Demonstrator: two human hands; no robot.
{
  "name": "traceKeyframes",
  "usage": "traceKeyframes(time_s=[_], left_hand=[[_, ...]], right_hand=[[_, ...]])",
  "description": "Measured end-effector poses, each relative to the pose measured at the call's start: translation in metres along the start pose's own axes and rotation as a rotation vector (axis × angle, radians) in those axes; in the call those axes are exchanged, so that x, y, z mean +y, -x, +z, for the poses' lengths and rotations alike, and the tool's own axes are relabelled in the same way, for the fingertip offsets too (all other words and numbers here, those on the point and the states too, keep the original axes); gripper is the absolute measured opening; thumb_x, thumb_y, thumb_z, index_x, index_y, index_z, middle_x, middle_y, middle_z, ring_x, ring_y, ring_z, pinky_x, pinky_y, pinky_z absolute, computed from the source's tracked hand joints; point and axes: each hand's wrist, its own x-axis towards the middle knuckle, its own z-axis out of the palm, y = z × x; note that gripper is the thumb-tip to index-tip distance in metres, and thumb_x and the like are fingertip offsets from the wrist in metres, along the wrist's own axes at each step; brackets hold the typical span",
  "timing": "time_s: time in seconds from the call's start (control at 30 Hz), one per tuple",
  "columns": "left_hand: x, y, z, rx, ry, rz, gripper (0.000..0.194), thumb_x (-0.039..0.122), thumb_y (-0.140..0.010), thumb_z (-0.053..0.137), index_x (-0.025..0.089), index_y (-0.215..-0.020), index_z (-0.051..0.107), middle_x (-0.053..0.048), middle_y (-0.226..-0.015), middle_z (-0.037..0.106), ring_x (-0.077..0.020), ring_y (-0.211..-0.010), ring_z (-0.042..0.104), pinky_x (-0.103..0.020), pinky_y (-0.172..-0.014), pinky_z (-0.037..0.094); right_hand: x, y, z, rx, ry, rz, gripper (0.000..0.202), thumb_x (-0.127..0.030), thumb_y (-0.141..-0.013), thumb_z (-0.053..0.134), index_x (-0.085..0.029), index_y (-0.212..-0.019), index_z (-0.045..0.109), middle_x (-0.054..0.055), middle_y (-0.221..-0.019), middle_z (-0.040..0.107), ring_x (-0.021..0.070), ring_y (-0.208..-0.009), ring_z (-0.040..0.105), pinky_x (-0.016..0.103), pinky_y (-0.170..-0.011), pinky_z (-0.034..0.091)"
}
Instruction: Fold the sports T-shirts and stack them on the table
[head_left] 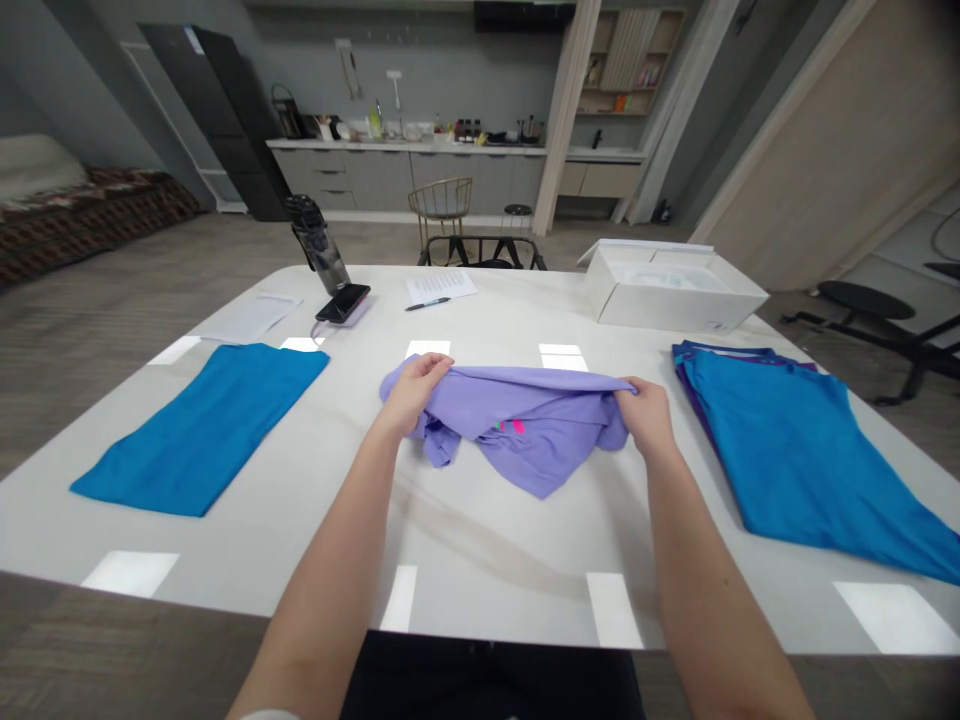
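A lavender garment (536, 425), probably a shirt, is stretched between my two hands over the middle of the white table (480, 560). My left hand (417, 388) pinches its upper left edge, and my right hand (645, 412) grips the upper right corner. The edge between them is pulled nearly straight, while the rest hangs in loose folds down to the tabletop. A small pink and green patch shows on the fabric. To the left lies a folded blue cloth (206, 425); to the right, a pile of blue garments (802, 450) with purple beneath.
An open white box (675, 300) stands at the back right. Toward the back left are a water bottle (321, 250), a phone (343, 303) and paper sheets (251, 318). A pen (427, 304) lies by a printed page (454, 285). A chair (484, 252) is behind the far edge.
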Motion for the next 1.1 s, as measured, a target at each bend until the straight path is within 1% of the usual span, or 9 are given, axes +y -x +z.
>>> traceKeyframes(time_s=[0.1, 0.2, 0.33, 0.43, 0.53, 0.67, 0.77, 0.87, 1.1], left_hand=[[0.005, 0.005, -0.009, -0.256, -0.196, 0.049, 0.04, 0.047, -0.079, 0.072, 0.027, -0.114, 0.068, 0.001, -0.094, 0.068, -0.0172, -0.084, 0.064, -0.027, -0.073, 0.051], [0.001, 0.006, -0.009, -0.426, -0.39, 0.133, 0.044, 0.026, -0.078, 0.071, 0.029, -0.122, 0.067, 0.0, -0.117, 0.067, -0.0193, -0.1, 0.064, -0.03, -0.088, 0.053], [-0.006, 0.007, 0.0, -0.047, -0.738, 0.247, 0.043, 0.01, -0.083, 0.058, 0.024, -0.123, 0.064, -0.008, -0.125, 0.062, -0.0248, -0.116, 0.06, -0.039, -0.101, 0.048], [-0.003, 0.01, 0.008, 0.097, -0.847, 0.294, 0.033, 0.018, -0.088, 0.059, 0.023, -0.12, 0.064, -0.01, -0.12, 0.062, -0.0276, -0.113, 0.06, -0.041, -0.098, 0.048], [0.002, 0.015, 0.014, -0.23, -0.746, 0.308, 0.023, 0.029, -0.088, 0.063, 0.025, -0.111, 0.067, -0.003, -0.099, 0.066, -0.023, -0.091, 0.064, -0.035, -0.083, 0.05], [0.002, 0.024, 0.02, -0.519, -0.752, 0.318, 0.032, 0.038, -0.079, 0.075, 0.027, -0.109, 0.071, -0.002, -0.098, 0.067, -0.0248, -0.095, 0.064, -0.035, -0.086, 0.048], [0.002, 0.03, 0.025, -0.451, -0.917, 0.366, 0.042, 0.035, -0.076, 0.079, 0.029, -0.117, 0.07, -0.006, -0.114, 0.067, -0.0304, -0.112, 0.06, -0.042, -0.098, 0.042], [0.006, 0.027, 0.026, -0.317, -0.944, 0.344, 0.023, 0.029, -0.089, 0.066, 0.028, -0.111, 0.072, -0.007, -0.114, 0.07, -0.0295, -0.113, 0.06, -0.043, -0.1, 0.04], [0.018, 0.018, 0.02, -0.069, -0.369, 0.272, 0.023, 0.037, -0.096, 0.056, 0.024, -0.102, 0.075, -0.001, -0.1, 0.076, -0.0207, -0.097, 0.068, -0.03, -0.088, 0.049]], right_hand=[[0.003, -0.001, 0.002, 0.095, 0.146, 0.049, 0.031, -0.035, -0.077, 0.056, -0.016, -0.087, 0.079, 0.01, -0.074, 0.073, 0.0275, -0.075, 0.065, 0.035, -0.069, 0.048], [0.002, 0.002, 0.004, 0.14, 0.301, 0.052, 0.038, -0.031, -0.078, 0.057, -0.02, -0.11, 0.075, 0.013, -0.094, 0.074, 0.0322, -0.093, 0.065, 0.044, -0.084, 0.048], [-0.014, 0.017, 0.013, 0.122, 0.403, -0.194, 0.052, -0.027, -0.081, 0.057, -0.022, -0.132, 0.063, 0.016, -0.125, 0.064, 0.0357, -0.116, 0.056, 0.054, -0.097, 0.043], [-0.032, 0.035, 0.03, -0.207, 0.279, -0.51, 0.038, -0.026, -0.085, 0.059, -0.023, -0.121, 0.07, 0.012, -0.119, 0.065, 0.0305, -0.113, 0.057, 0.047, -0.1, 0.043], [-0.045, 0.054, 0.052, -0.524, 0.212, -0.673, 0.037, -0.026, -0.085, 0.065, -0.028, -0.121, 0.072, 0.008, -0.122, 0.065, 0.0288, -0.114, 0.057, 0.044, -0.099, 0.043], [-0.054, 0.068, 0.07, -0.587, 0.22, -0.673, 0.023, -0.021, -0.089, 0.062, -0.027, -0.105, 0.077, 0.007, -0.114, 0.071, 0.0281, -0.108, 0.058, 0.043, -0.096, 0.042], [-0.06, 0.067, 0.068, -0.453, 0.038, -0.574, 0.021, -0.023, -0.092, 0.055, -0.022, -0.1, 0.074, 0.006, -0.1, 0.073, 0.024, -0.094, 0.061, 0.037, -0.088, 0.045], [-0.067, 0.064, 0.058, -0.261, -0.154, -0.417, 0.022, -0.032, -0.092, 0.056, -0.02, -0.097, 0.073, 0.004, -0.086, 0.072, 0.0201, -0.079, 0.06, 0.031, -0.076, 0.046], [-0.065, 0.054, 0.047, -0.184, -0.298, -0.26, 0.03, -0.045, -0.089, 0.061, -0.018, -0.083, 0.073, 0.0, -0.07, 0.066, 0.0164, -0.066, 0.055, 0.028, -0.066, 0.042]])
